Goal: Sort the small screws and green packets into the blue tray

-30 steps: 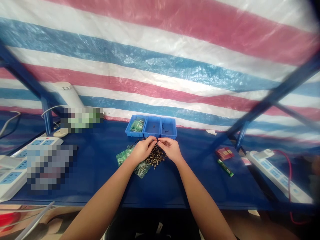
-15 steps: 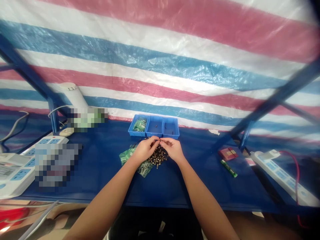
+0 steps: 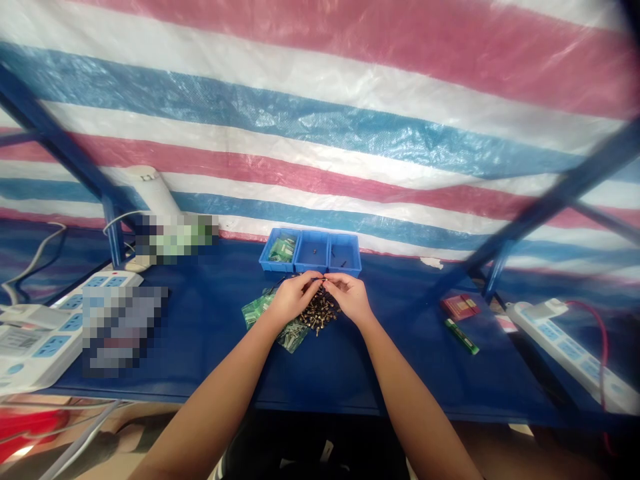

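My left hand [image 3: 299, 295] and my right hand [image 3: 349, 296] meet fingertip to fingertip above a pile of small brass-and-black fasteners [image 3: 319, 315]. Both are closed in a pinch on a thin, dark small part [image 3: 324, 279], too tiny to name and half covered by the fingers. Beneath my left wrist lie green-printed plastic bags [image 3: 257, 305], one with silvery screws [image 3: 295, 333] showing. Just behind the hands stand three joined blue bins [image 3: 311, 268]. The left bin has a green bag [image 3: 283, 248] in it; the middle and right ones have a few small dark pieces.
White power strips [image 3: 75, 320] lie on the left and on the right [image 3: 565, 350] of the blue table [image 3: 200, 347]. A red box [image 3: 460, 307] and a green tube-like pack [image 3: 461, 337] lie at right. Blue frame posts [image 3: 113, 230] and striped sheeting [image 3: 320, 153] close off the back.
The whole view has shifted slightly, so everything sits a little further right. Both hands stay pinched together over the pile, with the fingertips slightly further apart and the dark part showing more.
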Demonstrator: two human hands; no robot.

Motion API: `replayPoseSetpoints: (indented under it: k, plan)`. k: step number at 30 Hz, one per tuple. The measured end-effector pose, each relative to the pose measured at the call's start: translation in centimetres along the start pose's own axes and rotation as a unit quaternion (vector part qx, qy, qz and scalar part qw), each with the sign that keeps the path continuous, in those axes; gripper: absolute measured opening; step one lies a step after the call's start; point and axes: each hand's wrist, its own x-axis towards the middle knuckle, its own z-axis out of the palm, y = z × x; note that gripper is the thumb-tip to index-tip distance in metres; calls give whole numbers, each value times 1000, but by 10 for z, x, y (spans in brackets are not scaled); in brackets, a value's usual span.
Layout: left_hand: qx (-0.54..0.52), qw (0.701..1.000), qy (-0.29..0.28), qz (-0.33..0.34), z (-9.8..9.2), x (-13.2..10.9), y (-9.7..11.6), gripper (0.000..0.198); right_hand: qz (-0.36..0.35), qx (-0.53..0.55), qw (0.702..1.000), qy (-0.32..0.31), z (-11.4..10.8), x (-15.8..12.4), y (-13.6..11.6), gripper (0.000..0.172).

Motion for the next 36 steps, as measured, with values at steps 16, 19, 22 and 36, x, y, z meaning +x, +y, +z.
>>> replayPoseSetpoints:
  k: [16, 19, 22, 36]
  plan:
    - [0, 1000, -4, -5, 1, 0, -3, 32, -9, -2, 1000, 1, 0, 0, 3, 30]
    - [-6, 1000, 4, 7, 1, 1, -3, 29, -4, -2, 1000, -4, 0, 0, 3, 31]
    - [-11, 1000, -4, 12, -1, 1, -1, 30, -2, -12, 1000, -5, 1, -1, 2, 32]
    - [-6, 1000, 3, -7, 0, 0, -1, 33, -18, -25, 1000, 1, 0, -1, 0, 30]
